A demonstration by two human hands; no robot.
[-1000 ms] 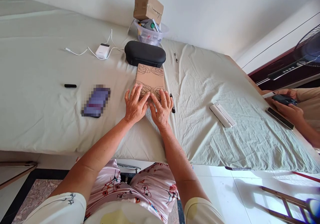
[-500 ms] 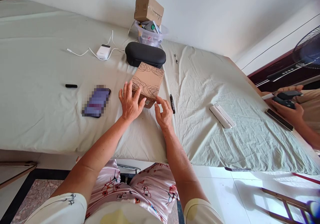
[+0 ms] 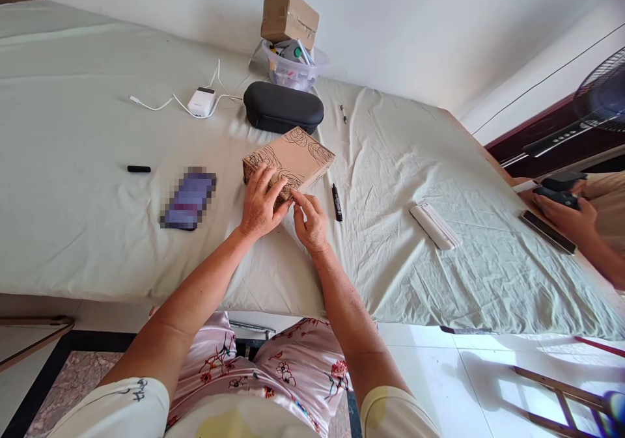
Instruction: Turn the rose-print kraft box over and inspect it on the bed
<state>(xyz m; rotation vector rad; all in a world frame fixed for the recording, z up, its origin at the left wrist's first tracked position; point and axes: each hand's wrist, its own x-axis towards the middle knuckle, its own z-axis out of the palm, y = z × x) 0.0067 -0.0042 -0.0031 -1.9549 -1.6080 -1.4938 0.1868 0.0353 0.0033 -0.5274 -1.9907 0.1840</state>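
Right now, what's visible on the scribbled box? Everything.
The scribbled box is brown, cardboard by its look, with black looping scrawls around the corners of its top. It appears closed, set at an angle on the cloth, near side of the black case; contact with the case is unclear. The left grip lies over its near left edge; the right grip has fingertips at its near corner. Its underside is hidden.
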